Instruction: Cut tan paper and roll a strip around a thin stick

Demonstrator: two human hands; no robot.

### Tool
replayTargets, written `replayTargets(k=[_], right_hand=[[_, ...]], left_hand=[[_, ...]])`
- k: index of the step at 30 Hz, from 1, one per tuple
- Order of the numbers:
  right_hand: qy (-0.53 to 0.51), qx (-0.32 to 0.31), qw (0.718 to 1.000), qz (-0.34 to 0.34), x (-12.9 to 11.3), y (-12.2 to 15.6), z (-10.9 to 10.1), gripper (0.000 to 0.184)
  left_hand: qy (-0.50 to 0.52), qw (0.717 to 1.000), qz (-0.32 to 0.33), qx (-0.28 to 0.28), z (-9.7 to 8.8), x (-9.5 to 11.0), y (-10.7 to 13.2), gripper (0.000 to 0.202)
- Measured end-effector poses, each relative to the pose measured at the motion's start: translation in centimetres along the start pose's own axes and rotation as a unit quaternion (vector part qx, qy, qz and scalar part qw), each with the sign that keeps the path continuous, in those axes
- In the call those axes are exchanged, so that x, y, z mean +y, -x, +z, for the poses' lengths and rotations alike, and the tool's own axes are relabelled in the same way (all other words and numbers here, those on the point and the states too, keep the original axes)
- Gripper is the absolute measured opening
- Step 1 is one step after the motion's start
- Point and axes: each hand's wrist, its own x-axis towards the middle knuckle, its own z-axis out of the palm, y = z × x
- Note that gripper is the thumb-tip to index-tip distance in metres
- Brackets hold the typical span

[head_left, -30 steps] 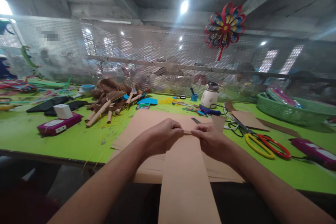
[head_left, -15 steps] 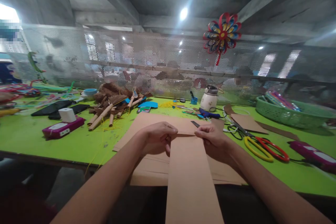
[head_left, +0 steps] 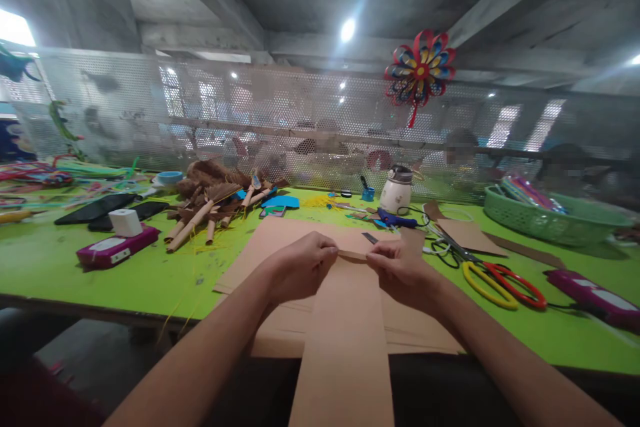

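A long strip of tan paper (head_left: 347, 347) runs from between my hands down past the table's front edge. My left hand (head_left: 305, 265) pinches the left corner of its far end, and my right hand (head_left: 400, 267) pinches the right corner. Along that end a narrow edge is folded over between my fingertips. Beneath the strip lie several larger tan paper sheets (head_left: 255, 250). A dark blade (head_left: 370, 238) sticks out just beyond my right fingers; whether that hand holds it or it lies on the paper, I cannot tell.
Scissors with red and yellow handles (head_left: 493, 280) lie to the right, near a purple power strip (head_left: 593, 295) and a green basket (head_left: 550, 220). A blue glue gun (head_left: 395, 218) and a white bottle (head_left: 397, 190) stand behind. Rolled brown paper pieces (head_left: 200, 217) and another purple power strip (head_left: 117, 247) are left.
The strip's near end has swung to the left. My right hand has shifted slightly left, and the folded edge at the far end shows more. Both hands keep their pinch.
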Motion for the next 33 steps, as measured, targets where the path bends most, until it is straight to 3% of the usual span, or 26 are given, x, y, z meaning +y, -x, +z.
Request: replayTargets(k=[2,6,10,16,21,26,29,33], right_hand=[[0.005,-0.015,1.000,-0.005,-0.1,0.2,0.3,0.029],[0.014,-0.020,1.000,-0.012,-0.6,0.3,0.7,0.030],[-0.068,-0.023,0.997,0.009,-1.5,0.8,1.4,0.033],[-0.182,-0.045,0.982,0.035,-1.7,1.5,2.2,0.029],[-0.021,-0.073,0.997,-0.033,-1.9,1.0,2.0,0.029],[0.147,-0.068,0.985,-0.063,-2.7,0.8,1.6,0.034],[0.170,-0.065,0.981,-0.070,-2.8,0.7,1.5,0.033],[0.122,-0.071,0.988,-0.059,-2.3,0.8,1.5,0.031]], left_hand=[[-0.030,0.999,0.014,0.022,0.1,0.2,0.2,0.021],[-0.014,0.998,-0.010,-0.056,-0.3,0.2,-0.6,0.016],[0.070,0.994,-0.050,-0.073,-0.7,-0.3,-1.4,0.018],[0.187,0.977,-0.049,-0.087,0.0,-0.3,-1.0,0.030],[0.167,0.981,-0.069,-0.071,0.9,-0.3,-1.0,0.023],[0.102,0.993,-0.046,-0.041,1.4,-0.4,-1.5,0.017],[0.126,0.990,-0.064,-0.031,1.3,-0.4,-1.5,0.019],[0.190,0.979,-0.064,-0.040,1.0,-0.6,-1.4,0.023]])
